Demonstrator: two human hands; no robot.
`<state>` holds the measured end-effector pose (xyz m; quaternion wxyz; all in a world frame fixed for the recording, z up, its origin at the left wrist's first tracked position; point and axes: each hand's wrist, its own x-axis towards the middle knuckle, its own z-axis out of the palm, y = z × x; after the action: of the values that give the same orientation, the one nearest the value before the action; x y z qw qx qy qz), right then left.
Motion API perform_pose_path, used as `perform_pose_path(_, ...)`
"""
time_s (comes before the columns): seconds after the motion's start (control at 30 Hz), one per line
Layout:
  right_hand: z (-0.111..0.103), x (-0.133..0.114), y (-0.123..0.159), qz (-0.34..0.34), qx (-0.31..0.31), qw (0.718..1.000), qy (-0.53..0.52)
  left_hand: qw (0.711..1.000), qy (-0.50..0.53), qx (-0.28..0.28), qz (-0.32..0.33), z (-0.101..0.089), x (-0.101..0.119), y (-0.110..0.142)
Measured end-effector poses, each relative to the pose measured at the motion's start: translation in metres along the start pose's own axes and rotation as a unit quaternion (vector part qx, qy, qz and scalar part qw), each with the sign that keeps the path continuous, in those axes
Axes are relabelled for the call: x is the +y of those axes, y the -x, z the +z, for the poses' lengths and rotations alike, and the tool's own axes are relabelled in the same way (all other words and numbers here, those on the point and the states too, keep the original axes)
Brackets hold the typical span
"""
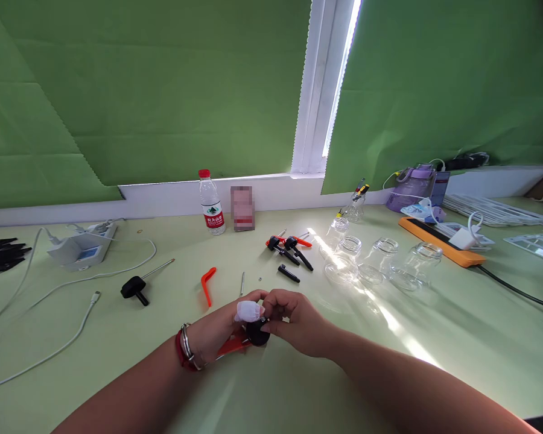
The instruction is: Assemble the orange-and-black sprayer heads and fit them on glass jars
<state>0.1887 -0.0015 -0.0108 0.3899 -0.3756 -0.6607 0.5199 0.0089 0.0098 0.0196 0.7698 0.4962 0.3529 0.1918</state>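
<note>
My left hand (221,330), with a white wrap (248,311) on one digit, is closed around a part that joins a round black head (259,334) and an orange-red lever (233,345). Thumb and fingers of my right hand (301,319) pinch at the top of that head; a tiny metallic bit shows there, but what they grip is hidden. Just beyond my hands lie a metal screw (242,283), a small nut (260,279), a loose orange lever (207,286) and a short black piece (289,274). Black heads with handles (301,252) and orange levers lie farther back.
Several clear glass jars (380,262) stand to the right, near an orange power strip (441,241). To the left are a black head with a metal rod (136,289), a white cable (79,334) and a white socket block (84,247). A water bottle (212,208) stands at the back.
</note>
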Motion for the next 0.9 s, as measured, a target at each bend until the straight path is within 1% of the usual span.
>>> perform_pose_path(0.4,-0.0009,0.0038,-0.001,0.007,-0.006,1.0,0.001,1.0,-0.003,-0.006,0.009,0.0004,0.0014,0.0001)
perform_pose_path(0.63,0.0006,0.0024,-0.0018,0.024,-0.015,0.999,-0.04,1.0,-0.013,-0.012,0.018,-0.0011,-0.0007,0.0002)
perform_pose_path(0.9,-0.0004,-0.0007,-0.0014,0.015,-0.007,1.0,-0.023,1.0,-0.007,-0.01,-0.003,-0.0013,0.0,0.0003)
